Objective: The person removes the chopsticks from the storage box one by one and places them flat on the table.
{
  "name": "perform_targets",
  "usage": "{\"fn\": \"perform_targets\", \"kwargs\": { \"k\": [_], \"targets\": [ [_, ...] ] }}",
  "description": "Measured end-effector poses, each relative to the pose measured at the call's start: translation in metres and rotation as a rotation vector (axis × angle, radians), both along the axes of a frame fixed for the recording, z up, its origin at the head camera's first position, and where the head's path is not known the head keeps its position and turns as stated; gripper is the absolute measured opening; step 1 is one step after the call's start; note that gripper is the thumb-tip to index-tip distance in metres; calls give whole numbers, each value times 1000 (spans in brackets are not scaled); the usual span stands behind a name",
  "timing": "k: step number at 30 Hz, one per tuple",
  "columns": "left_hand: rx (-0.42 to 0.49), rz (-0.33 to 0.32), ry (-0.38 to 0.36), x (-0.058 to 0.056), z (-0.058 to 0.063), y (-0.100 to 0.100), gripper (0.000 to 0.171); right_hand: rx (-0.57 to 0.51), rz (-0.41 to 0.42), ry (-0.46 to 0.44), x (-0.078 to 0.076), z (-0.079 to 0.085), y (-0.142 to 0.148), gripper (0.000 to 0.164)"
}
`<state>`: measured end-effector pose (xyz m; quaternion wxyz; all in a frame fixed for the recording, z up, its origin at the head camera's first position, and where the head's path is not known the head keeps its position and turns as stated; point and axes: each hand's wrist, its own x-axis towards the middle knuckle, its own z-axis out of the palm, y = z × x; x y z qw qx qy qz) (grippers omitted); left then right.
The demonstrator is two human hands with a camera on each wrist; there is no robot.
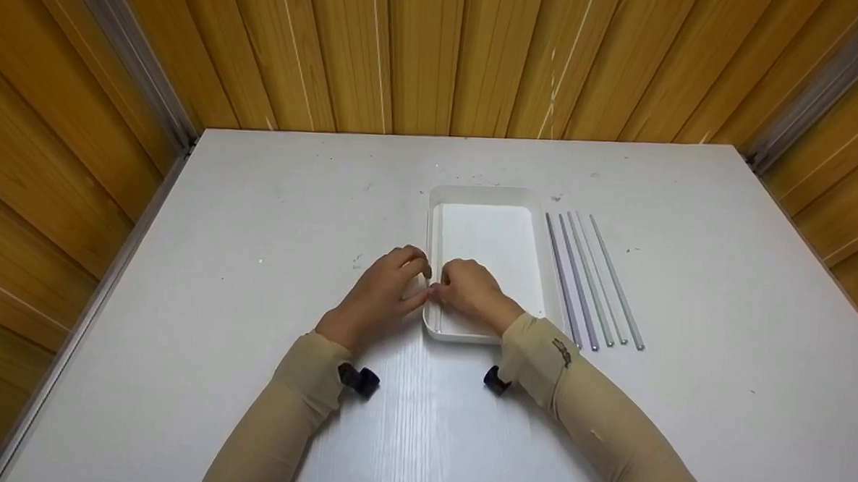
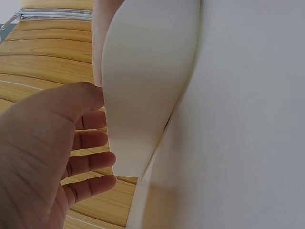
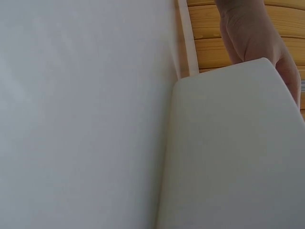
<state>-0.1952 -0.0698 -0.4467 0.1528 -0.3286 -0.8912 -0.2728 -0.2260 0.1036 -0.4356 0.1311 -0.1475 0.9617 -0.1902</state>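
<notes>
A shallow white rectangular tray (image 1: 489, 195) lies on the table, with a pale chopstick (image 1: 441, 231) along the inside of its left wall. My right hand (image 1: 470, 290) reaches into the tray, its fingers curled at the middle of that chopstick; its fingertips are partly hidden. At the tray's left rim is my left hand (image 1: 383, 290), thumb and fingers apart. In the left wrist view, the loosely extended fingers (image 2: 90, 162) of that hand come up to the tray's rim. The right wrist view shows the tray's outer wall (image 3: 233, 143) covering much of the right hand.
Several slim chopsticks (image 1: 579, 276) in purple, green and pale tones lie side by side just right of the tray. The white table (image 1: 256, 226) backs onto a wood-patterned wall (image 1: 422, 59). Small marks dot the tabletop.
</notes>
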Motion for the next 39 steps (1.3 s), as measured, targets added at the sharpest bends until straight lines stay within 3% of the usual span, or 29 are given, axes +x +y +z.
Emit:
{"fn": "perform_targets", "kwargs": {
  "k": [22,39],
  "targets": [
    [8,9,18,-6,-5,-8,17,-80,-51,-27,-8,1,-4,28],
    [0,-2,33,-10,-6,-4,18,-121,-39,29,-7,11,11,29]
  ]
}}
